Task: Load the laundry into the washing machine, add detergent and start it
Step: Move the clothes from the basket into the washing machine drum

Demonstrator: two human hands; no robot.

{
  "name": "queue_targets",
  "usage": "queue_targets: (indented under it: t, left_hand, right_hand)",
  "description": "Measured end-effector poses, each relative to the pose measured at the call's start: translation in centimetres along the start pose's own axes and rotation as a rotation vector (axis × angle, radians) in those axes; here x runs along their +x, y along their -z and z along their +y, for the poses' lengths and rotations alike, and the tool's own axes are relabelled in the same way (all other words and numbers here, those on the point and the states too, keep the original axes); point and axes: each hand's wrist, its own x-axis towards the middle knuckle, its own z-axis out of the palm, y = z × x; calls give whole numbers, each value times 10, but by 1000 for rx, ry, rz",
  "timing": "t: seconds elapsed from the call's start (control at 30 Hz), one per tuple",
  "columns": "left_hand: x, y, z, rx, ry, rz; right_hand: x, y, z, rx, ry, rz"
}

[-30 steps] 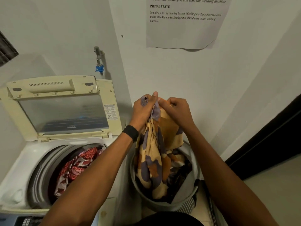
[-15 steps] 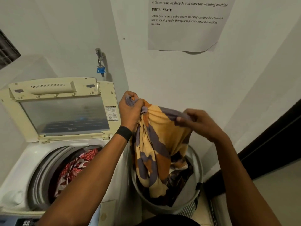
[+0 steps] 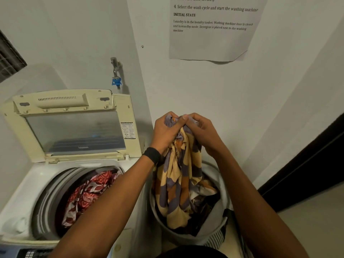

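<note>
A yellow, orange and purple patterned cloth (image 3: 178, 183) hangs above the grey laundry basket (image 3: 221, 226), its lower end still among dark clothes inside. My left hand (image 3: 165, 133) and my right hand (image 3: 201, 131) grip its bunched top edge side by side, raised over the basket. To the left stands the top-loading washing machine (image 3: 22, 192) with its cream lid (image 3: 74, 123) propped open. A red and white patterned cloth (image 3: 87, 194) lies in the drum.
A tap with a blue fitting (image 3: 116, 81) sticks out of the wall behind the washer. A printed instruction sheet (image 3: 212, 28) hangs on the wall above the basket. A dark door edge (image 3: 307, 174) runs along the right. The washer's control panel (image 3: 28, 253) shows at the bottom left.
Half a second ago my hands were spread apart, stretching the cloth's top edge. Now they have come back together over the basket, bunching the cloth between them.
</note>
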Motion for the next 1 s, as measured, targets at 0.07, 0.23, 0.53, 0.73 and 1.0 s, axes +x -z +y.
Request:
queue_targets:
  t: [0.07,0.23,0.53,0.73,1.0]
  left_hand:
    - [-2,-2,0,3,-4,23]
    - [12,12,5,-4,-26,150]
    - [12,28,7,-42,-89,271]
    - [-1,3,31,-70,-120,-147]
    - [3,-4,39,-39,-119,103]
  right_hand:
    - [-6,-2,5,37,6,-9]
    - [-33,3,33,-114,-1,-117]
    - [-38,45,25,-287,93,139]
    - [-3,31,-51,-348,303,140]
    - [-8,-2,-12,-179,103,254]
